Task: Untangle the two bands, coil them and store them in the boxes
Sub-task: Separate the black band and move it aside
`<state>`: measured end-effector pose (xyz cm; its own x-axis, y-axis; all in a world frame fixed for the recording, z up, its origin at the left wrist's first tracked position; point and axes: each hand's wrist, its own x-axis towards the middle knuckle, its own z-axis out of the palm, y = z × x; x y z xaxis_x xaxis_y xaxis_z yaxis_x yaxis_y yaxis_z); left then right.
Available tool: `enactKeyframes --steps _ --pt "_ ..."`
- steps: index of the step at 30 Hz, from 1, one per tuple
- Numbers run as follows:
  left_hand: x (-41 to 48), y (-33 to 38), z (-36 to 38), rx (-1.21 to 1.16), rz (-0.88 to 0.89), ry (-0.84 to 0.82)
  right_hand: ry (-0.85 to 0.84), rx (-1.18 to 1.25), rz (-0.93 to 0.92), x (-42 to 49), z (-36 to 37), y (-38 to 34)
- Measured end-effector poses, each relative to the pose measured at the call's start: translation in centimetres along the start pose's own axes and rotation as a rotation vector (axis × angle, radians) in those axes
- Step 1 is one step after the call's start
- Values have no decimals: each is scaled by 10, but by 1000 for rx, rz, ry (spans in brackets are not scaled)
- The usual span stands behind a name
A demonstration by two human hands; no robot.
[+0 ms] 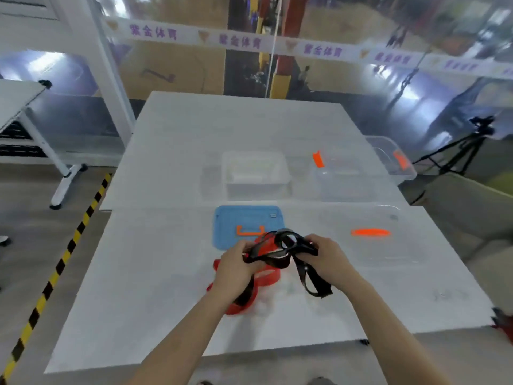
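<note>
A black band (pixel 303 273) and a red band (pixel 270 275) are tangled together, held up just in front of a blue lid (pixel 244 218), on the near side. The left grip (pixel 236 263), a bare hand, is curled around both bands where they cross. The right grip (pixel 327 255), also bare, pinches a black loop, and a black tail hangs below it. The red band trails down onto the white table (pixel 155 273) beneath the left grip. The blue lid lies flat with an orange handle (pixel 249 232) on it. Right of the blue lid lies a clear lid (pixel 388 254) with an orange strip. Behind the blue lid stands a clear box (pixel 256 173), open on top. Behind it and to the right stands a second clear box (pixel 344 184) with an orange latch.
</note>
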<state>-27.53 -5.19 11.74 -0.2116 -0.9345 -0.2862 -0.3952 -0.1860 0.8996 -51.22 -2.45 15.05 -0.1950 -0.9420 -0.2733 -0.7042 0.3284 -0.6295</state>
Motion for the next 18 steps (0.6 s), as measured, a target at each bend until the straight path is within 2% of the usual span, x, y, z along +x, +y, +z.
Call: enactKeyframes --steps 6,11,18 --pt "9 20 143 227 40 -174 22 -98 87 -22 -66 132" --pt "11 27 273 491 46 -251 -91 -221 145 -29 -116 259" --pt "25 31 417 704 91 -308 -150 -460 72 -15 -174 394"
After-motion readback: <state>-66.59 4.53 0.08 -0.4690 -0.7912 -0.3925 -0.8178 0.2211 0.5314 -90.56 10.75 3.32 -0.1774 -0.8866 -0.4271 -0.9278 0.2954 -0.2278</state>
